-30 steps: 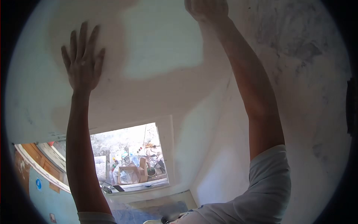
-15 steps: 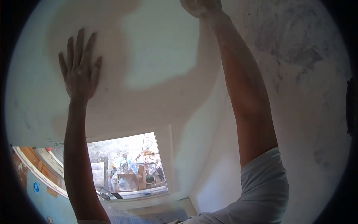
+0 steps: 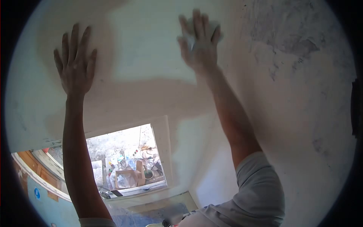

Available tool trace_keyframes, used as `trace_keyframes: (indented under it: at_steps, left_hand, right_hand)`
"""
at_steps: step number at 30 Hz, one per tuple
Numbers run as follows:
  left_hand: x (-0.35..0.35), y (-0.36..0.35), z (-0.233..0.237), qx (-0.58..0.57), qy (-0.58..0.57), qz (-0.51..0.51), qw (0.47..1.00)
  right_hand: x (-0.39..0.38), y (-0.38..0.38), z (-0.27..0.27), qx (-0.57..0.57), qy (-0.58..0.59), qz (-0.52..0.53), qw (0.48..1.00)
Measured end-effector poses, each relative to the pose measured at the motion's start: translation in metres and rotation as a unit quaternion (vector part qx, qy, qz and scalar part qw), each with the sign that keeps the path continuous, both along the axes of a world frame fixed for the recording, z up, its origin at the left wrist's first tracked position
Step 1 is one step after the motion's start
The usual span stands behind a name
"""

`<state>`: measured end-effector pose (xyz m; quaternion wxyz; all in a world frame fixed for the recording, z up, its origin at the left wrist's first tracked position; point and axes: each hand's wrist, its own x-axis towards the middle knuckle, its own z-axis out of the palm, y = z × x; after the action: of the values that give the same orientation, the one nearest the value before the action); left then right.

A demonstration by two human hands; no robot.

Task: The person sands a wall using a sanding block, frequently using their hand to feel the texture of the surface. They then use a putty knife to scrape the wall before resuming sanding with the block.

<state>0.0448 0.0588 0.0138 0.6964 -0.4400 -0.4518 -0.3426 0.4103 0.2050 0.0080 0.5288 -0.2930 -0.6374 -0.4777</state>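
Note:
My left hand [image 3: 74, 66] lies flat on a white plastered surface [image 3: 151, 49] overhead, fingers spread, holding nothing. My right hand [image 3: 199, 43] presses a small pale pad or cloth [image 3: 212, 29] against the same surface, to the right of the left hand. The pad shows only between and past the fingertips. Both arms reach up, and a grey sleeve [image 3: 261, 193] covers my right shoulder. A tan shadowed band runs across the plaster below both hands.
A window opening [image 3: 124, 159] below the hands looks out on a cardboard box, bottles and clutter. Rough grey patches [image 3: 295, 41] mark the wall at upper right. A wooden frame [image 3: 38, 166] and a blue surface [image 3: 41, 200] sit at lower left.
My right hand has come down from the top edge and is now fully in view, with the pad under its fingers. The left hand has stayed nearly in place.

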Motion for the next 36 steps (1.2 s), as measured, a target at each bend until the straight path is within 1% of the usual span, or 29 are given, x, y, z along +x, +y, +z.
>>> trace_keyframes:
  at_steps: [2,4,5,7,8,10,12,14,17,18,21,22,24,25,26,28,30,32,33,34,35,36]
  left_hand:
    - [0.002,0.001,-0.002,0.006,-0.004,-0.004,1.000]
    - [0.002,0.000,-0.001,0.001,-0.013,0.000,1.000]
    - [0.002,0.000,0.000,-0.001,-0.009,0.003,1.000]
    - [0.003,-0.001,-0.001,0.003,-0.007,-0.009,1.000]
    - [0.002,0.000,-0.002,-0.003,-0.008,-0.009,1.000]
    - [0.000,0.001,0.000,0.009,0.009,-0.022,1.000]
    - [0.001,0.000,0.000,0.009,0.005,-0.019,1.000]
    - [0.002,0.000,-0.001,0.004,0.001,-0.020,1.000]
    - [0.002,0.000,0.001,0.012,0.003,-0.021,1.000]
    - [0.002,-0.001,0.000,0.006,0.000,-0.016,1.000]
    - [0.002,0.000,-0.001,0.004,-0.004,-0.014,1.000]
    - [0.001,0.001,0.000,0.007,-0.002,-0.014,1.000]
    - [0.000,0.002,0.001,0.010,0.003,-0.018,1.000]
    - [-0.001,0.002,0.000,0.012,0.007,-0.023,1.000]
    - [-0.001,0.003,-0.001,0.008,0.004,-0.024,1.000]
    - [-0.003,0.003,0.000,0.016,0.012,-0.028,0.999]
    - [-0.002,0.003,-0.001,0.015,0.009,-0.026,0.999]
    - [-0.002,0.001,0.001,0.019,0.007,-0.024,1.000]
    - [-0.002,0.000,-0.001,0.005,-0.007,-0.010,1.000]
    - [0.000,-0.001,-0.002,-0.009,-0.021,0.002,1.000]
    - [0.000,-0.001,-0.001,-0.005,-0.019,-0.001,1.000]
    - [0.000,-0.001,-0.001,0.000,-0.016,-0.010,1.000]
  right_hand:
    - [0.003,0.005,0.072,0.051,0.036,0.009,0.998]
    - [0.000,-0.001,0.127,0.059,0.061,0.042,0.996]
    - [0.000,-0.006,0.140,0.061,0.070,0.056,0.994]
    - [-0.004,-0.003,0.142,0.067,0.083,0.072,0.992]
    - [-0.006,-0.001,0.133,0.069,0.085,0.073,0.991]
    - [-0.010,0.008,0.086,0.069,0.088,0.065,0.992]
    - [-0.012,0.008,0.013,0.040,0.074,0.053,0.995]
    - [-0.011,-0.001,-0.061,-0.046,0.048,0.043,0.997]
    - [-0.009,-0.006,-0.062,-0.015,0.048,0.027,0.998]
    - [-0.006,0.005,-0.035,0.043,0.051,0.025,0.997]
    - [-0.004,0.007,0.080,0.058,0.080,0.015,0.995]
    - [-0.004,0.004,0.106,0.058,0.087,0.029,0.994]
    - [-0.007,-0.001,0.142,0.058,0.094,0.059,0.992]
    - [-0.007,-0.001,0.144,0.054,0.096,0.067,0.992]
    - [-0.007,0.002,0.138,0.056,0.091,0.067,0.992]
    - [-0.008,0.009,0.103,0.058,0.087,0.060,0.993]
    - [-0.008,0.011,0.035,0.049,0.078,0.049,0.995]
    - [-0.009,0.000,-0.042,-0.008,0.097,0.045,0.994]
    - [-0.007,-0.003,-0.069,-0.007,0.098,0.044,0.994]
    - [-0.004,-0.005,-0.091,-0.036,0.085,0.056,0.994]
    - [-0.002,-0.008,-0.094,-0.062,0.073,0.068,0.993]
    - [-0.002,-0.003,-0.089,-0.056,0.070,0.065,0.994]
